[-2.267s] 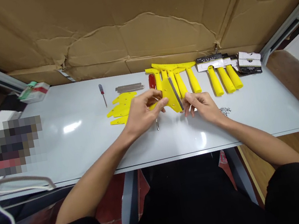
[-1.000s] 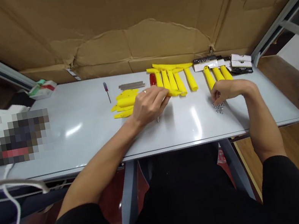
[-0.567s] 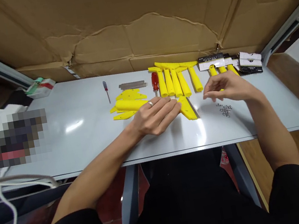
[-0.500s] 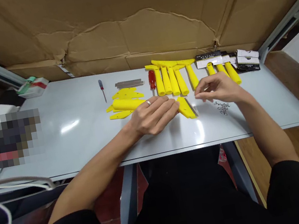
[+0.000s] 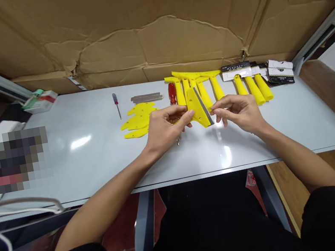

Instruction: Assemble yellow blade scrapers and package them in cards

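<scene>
My left hand (image 5: pixel 164 127) is closed around a yellow scraper (image 5: pixel 197 109), its thumb on the near face of the head. The head is held up above the table, with a grey metal blade (image 5: pixel 203 104) along its right edge and small holes in its face. Its handle is hidden behind my left hand. At the blade's lower right is my right hand (image 5: pixel 241 112), thumb and fingertips pinched together. Anything between those fingertips is too small to make out. The small screws on the table are almost wholly hidden by my right hand.
Yellow plates (image 5: pixel 136 122) lie left of my left hand, with metal blades (image 5: pixel 147 98) and a small screwdriver (image 5: pixel 117 105) behind. A red-handled screwdriver (image 5: pixel 172 93) lies beside several yellow scrapers (image 5: pixel 215 84). Black-and-white packages (image 5: pixel 279 71) sit at right; a cardboard wall (image 5: pixel 152 41) backs the table.
My left hand has lifted the scraper off the table and turned its head up toward me. My right hand has moved slightly left and down, from above the screws to the blade.
</scene>
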Available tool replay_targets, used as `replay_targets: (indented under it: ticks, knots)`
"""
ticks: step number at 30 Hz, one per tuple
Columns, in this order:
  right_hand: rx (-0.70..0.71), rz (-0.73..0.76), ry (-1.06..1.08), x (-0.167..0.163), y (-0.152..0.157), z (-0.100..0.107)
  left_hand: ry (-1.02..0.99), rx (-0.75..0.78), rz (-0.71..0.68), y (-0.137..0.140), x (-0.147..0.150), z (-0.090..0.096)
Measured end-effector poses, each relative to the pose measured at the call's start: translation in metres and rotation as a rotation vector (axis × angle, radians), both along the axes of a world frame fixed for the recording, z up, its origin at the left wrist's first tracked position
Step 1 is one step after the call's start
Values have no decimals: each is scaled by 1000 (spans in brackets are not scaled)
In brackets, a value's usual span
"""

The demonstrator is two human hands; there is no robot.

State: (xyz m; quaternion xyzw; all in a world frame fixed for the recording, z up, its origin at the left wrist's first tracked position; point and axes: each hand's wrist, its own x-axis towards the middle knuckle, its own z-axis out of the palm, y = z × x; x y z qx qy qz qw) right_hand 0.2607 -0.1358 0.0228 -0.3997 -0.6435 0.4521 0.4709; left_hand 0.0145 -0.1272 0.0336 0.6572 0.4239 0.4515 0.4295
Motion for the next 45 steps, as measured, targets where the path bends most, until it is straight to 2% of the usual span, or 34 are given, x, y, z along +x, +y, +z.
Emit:
replay_targets:
  ticks: [3,7,16,24,33,36,45]
  knots:
    - [-4,-35,-53,-2,0,-2,5,-18,1,0,2,-6]
    - [-65,-11,-64,-2,0,-3,-7,-31,16,1,4,-11]
    - [-119,-43,-89,-3,0,-7,-3,-13,-19,3,3,-11]
    - [-150,-74,55,3,12,-10,32,1,-17,-2,5,-10]
    - [-392,72,285,-16,5,-14,142,-8,-128,-15,10,-12]
    - [-442,77,329,-22,0,-13,150,-2,-136,-18,12,-12]
    - [-477,64,312,-22,-4,-16,145,18,-129,-20,13,-12]
